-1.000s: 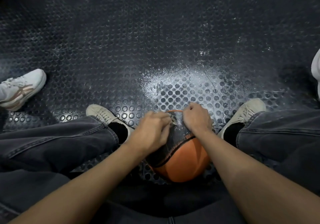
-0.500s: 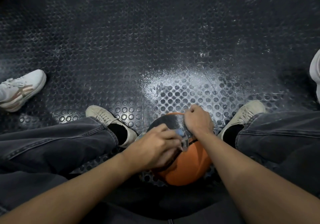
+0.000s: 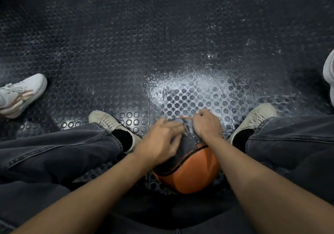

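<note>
An orange and black basketball (image 3: pixel 189 172) sits on the studded floor between my feet. My left hand (image 3: pixel 160 141) lies on the ball's black upper left part, blurred by motion, its fingers pinching a small blue-grey object (image 3: pixel 183 133) against the surface. My right hand (image 3: pixel 207 125) grips the top far side of the ball with its fingers curled over the edge. The far side of the ball is hidden under both hands.
The floor is dark rubber with round studs (image 3: pixel 126 52), with a patch of white dust (image 3: pixel 189 89) just beyond the ball. My pale shoes (image 3: pixel 106 123) (image 3: pixel 256 118) flank the ball. Another person's white sneaker (image 3: pixel 21 94) is at left, and a white shoe (image 3: pixel 329 76) at the right edge.
My left hand slid down the ball toward me with the small object, then back up to the top beside my right hand. The right hand and ball stayed put.
</note>
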